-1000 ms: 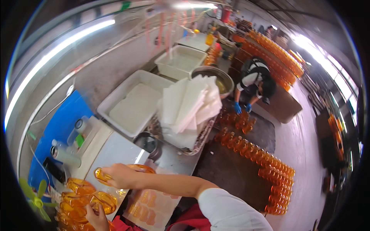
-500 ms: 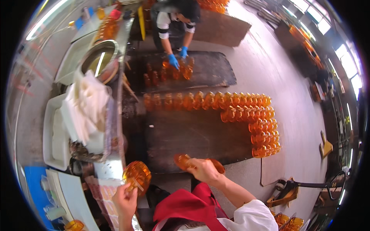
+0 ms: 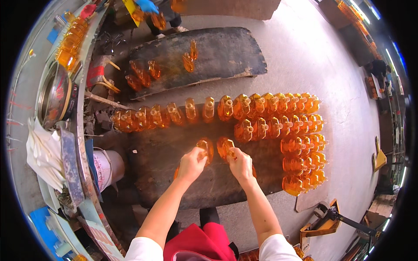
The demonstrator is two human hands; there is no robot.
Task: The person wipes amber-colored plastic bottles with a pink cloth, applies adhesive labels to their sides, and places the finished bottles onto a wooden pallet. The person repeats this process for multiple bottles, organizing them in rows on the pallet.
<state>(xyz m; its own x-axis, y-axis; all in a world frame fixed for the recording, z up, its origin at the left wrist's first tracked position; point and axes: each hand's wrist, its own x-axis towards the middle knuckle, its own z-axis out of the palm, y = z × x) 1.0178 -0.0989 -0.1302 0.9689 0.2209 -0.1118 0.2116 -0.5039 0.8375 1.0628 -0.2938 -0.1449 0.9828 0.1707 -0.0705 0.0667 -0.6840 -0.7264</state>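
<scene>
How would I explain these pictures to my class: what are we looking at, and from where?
There is no machine: these are a person's bare hands, seen from a wide fisheye camera worn on the head, looking down, so edges bend. The left hand grips at least one amber see-through piece, the right hand at least one other, both over a dark board. Rows of similar pieces stand along its far and right sides. At the top, a blue glove belongs to another person.

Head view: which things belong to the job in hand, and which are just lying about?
Belonging to the job:
- amber piece in the left hand
- matching piece in the right hand
- rowed amber pieces
- dark board

Seemingly just lying about:
- pale bucket
- metal pan
- white sheets
</scene>
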